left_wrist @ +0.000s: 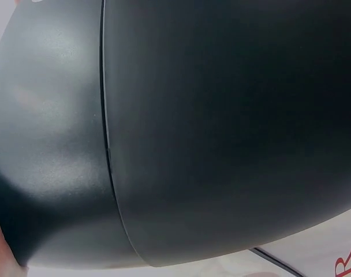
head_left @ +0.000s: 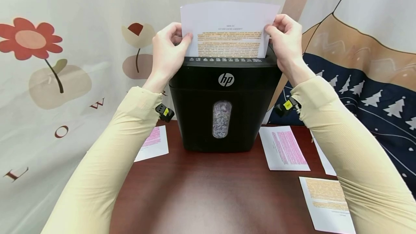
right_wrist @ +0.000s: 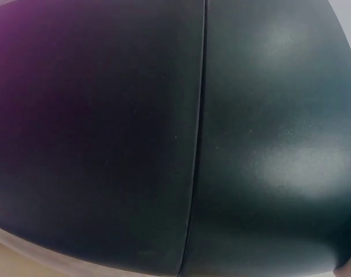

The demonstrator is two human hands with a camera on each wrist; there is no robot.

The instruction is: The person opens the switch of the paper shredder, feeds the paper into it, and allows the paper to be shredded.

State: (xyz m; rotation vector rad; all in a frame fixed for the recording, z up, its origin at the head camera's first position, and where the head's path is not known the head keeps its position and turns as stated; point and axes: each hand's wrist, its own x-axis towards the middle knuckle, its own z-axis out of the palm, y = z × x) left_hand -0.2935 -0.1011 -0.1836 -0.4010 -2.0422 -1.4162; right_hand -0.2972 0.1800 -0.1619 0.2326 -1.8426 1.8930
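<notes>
A white sheet of paper [head_left: 227, 17] with orange-highlighted text stands upright at the top of a black HP paper shredder [head_left: 198, 111], its lower part hidden behind the front rim. My left hand [head_left: 169, 50] pinches the sheet's left edge, thumb in front. On the opposite edge, my right hand [head_left: 287, 44] pinches the paper between thumb and curled fingers. Shreds of paper show through the shredder's clear window [head_left: 222, 120]. Both wrist views are mostly filled by the shredder's dark body [left_wrist: 221, 115], with only a sliver of each hand at the lower corner.
On the brown table [head_left: 201, 198], a pink-highlighted sheet [head_left: 287, 145] lies right of the shredder, and another pink-marked page [head_left: 154, 143] lies left. An orange-highlighted sheet [head_left: 328, 203] sits at the front right, partly under my right forearm. Patterned curtains [head_left: 107, 21] hang behind.
</notes>
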